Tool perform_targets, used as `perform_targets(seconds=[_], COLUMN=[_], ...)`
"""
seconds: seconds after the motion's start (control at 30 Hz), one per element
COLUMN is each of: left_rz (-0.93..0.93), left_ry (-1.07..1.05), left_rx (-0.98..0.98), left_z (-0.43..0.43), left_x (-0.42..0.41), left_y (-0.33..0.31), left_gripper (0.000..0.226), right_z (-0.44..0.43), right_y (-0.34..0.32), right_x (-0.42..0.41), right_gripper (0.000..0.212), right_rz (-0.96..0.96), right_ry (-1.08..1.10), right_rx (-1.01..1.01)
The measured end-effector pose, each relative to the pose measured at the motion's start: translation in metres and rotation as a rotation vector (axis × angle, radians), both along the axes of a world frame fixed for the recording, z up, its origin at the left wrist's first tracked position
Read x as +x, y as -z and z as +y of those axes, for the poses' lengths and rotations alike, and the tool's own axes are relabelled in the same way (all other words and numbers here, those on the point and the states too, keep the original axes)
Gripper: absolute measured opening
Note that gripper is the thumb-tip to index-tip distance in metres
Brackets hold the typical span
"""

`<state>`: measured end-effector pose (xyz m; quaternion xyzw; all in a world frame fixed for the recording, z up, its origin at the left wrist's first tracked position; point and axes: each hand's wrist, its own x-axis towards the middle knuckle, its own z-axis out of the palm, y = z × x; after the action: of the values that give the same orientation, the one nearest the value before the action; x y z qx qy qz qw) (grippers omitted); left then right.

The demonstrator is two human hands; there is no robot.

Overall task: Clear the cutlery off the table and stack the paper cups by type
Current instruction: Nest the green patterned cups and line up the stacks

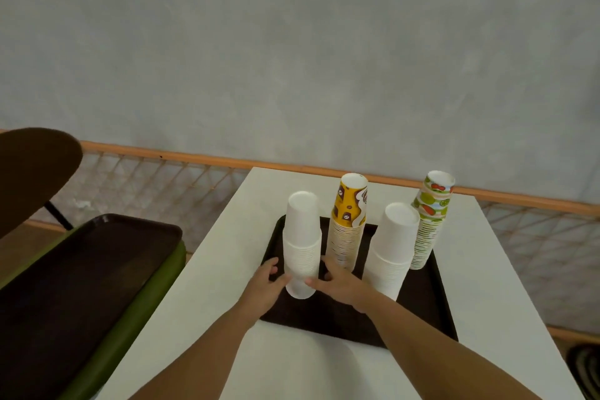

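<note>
- Head view shows the left hand (266, 282) and the right hand (341, 282) both curled around the foot of a tall white cup stack (302, 247), thumbs in front and fingers wrapped behind.
- That stack stands between the hands on a dark tray (418, 312); whether its base rests on the tray or is just off it cannot be told.
- Just beyond the right hand rises a yellow patterned stack (349, 224). Further out on the right-hand side are a second white stack (394, 243) and a fruit-print stack (430, 224).
- No cutlery shows on the white table (503, 269), so the clearing part looks done and the sorting nearly so.
- Risk: gripped only low down, the tall column could bend or topple at its top if it is moved quickly.
- Risk: the right hand's knuckles sit very near the yellow stack, and a sideways nudge could tip it into its neighbours.
- Risk: squeezing hard could crush the lowest paper cups and jam them together.
- Well out past the left hand, a second tray (81, 269) lies on a green seat (146, 302).
</note>
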<state>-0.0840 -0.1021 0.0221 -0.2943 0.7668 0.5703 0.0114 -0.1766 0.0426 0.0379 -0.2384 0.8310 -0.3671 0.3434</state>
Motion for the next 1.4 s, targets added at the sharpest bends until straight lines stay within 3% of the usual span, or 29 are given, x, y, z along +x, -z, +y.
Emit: perform_targets(seconds=[0.3,0.97,1.4], left_rz=[-0.014,0.049,0.057], left_ry=[0.137,0.17,0.143], left_rx=[0.273,0.364,0.352], left_z=[-0.022,-0.078,-0.089], left_x=[-0.028,-0.114,-0.14], left_y=[0.018,0.023,0.026], left_gripper=[0.054,0.057,0.056], right_z=[-0.023,-0.091,-0.104], right_y=[0.014,0.041,0.053], right_x=[0.01,-0.05,-0.078], right_gripper=[0.059,0.073,0.061], right_rz=[-0.11,-0.089,-0.152], right_ry=[0.173,0.444,0.507], right_rx=[-0.221,-0.26,-0.308])
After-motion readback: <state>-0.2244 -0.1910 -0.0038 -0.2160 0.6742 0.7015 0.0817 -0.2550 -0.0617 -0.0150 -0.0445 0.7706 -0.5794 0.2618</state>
